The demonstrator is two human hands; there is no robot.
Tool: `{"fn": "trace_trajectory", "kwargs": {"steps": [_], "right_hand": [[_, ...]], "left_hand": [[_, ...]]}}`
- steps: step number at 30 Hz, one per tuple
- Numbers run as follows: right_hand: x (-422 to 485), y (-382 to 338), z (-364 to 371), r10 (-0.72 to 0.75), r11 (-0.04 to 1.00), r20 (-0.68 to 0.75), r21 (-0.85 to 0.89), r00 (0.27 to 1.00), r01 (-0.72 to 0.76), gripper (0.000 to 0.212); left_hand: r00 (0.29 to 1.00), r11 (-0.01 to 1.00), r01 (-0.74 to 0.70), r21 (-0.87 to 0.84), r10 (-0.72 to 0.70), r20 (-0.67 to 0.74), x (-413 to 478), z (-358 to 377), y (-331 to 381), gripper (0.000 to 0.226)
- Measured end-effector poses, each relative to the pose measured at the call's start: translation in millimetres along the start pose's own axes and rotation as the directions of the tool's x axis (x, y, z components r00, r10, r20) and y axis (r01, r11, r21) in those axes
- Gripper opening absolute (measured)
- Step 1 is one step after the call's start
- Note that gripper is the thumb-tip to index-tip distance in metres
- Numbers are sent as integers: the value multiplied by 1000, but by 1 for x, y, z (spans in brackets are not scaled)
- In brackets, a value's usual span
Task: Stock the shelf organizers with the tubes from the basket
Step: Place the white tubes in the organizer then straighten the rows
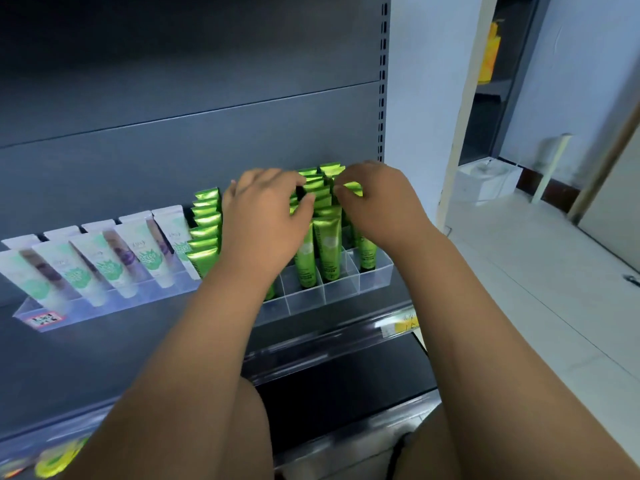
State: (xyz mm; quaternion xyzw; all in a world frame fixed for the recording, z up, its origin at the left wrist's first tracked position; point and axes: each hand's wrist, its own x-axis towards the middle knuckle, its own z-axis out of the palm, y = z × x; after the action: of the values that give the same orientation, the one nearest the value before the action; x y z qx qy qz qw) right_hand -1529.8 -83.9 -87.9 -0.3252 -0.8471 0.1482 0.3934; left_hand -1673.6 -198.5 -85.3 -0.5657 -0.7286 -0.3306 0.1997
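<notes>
Head view: the step in hand seems to be seating and straightening the green tubes (327,244) in the clear organizer (375,278), which is sitting on the shelf (138,341) near the centre of the view. The left hand (263,216) is curling over the crimped tops, its fingers (277,178) and thumb closing on the tube ends at its 2 o'clock. The right hand (381,202) is pinching one crimped top at its 9 o'clock, fingers bent close. White tubes (114,258) are standing in a second organizer toward 9 o'clock. The front cells at 5 o'clock look unfilled, so the next move probably calls for letting go and fetching more tubes. The basket is not showing.
</notes>
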Motion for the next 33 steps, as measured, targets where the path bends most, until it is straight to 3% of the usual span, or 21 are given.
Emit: {"fn": "trace_trajectory", "kwargs": {"steps": [5,8,14,18,26,33], "right_hand": [[-1,9,-3,-64,998,20,1,998,64,20],[3,12,0,-70,998,71,-2,995,71,19],[5,27,7,-42,998,110,-35,993,46,20],[3,31,14,-67,993,159,-85,985,82,20],[2,35,24,-161,984,87,-57,983,166,15],[3,39,25,-205,977,62,-48,977,208,14]], "left_hand": [[1000,997,-27,-66,26,-12,-17,25,-9,24],[999,999,-48,-19,48,6,-16,30,-9,28],[999,989,41,-143,-37,33,3,18,-10,28],[995,992,63,-109,-54,87,-2,29,-16,27],[990,999,32,8,-32,135,4,42,-15,20],[992,999,28,-15,-26,124,3,49,-10,11]]}}
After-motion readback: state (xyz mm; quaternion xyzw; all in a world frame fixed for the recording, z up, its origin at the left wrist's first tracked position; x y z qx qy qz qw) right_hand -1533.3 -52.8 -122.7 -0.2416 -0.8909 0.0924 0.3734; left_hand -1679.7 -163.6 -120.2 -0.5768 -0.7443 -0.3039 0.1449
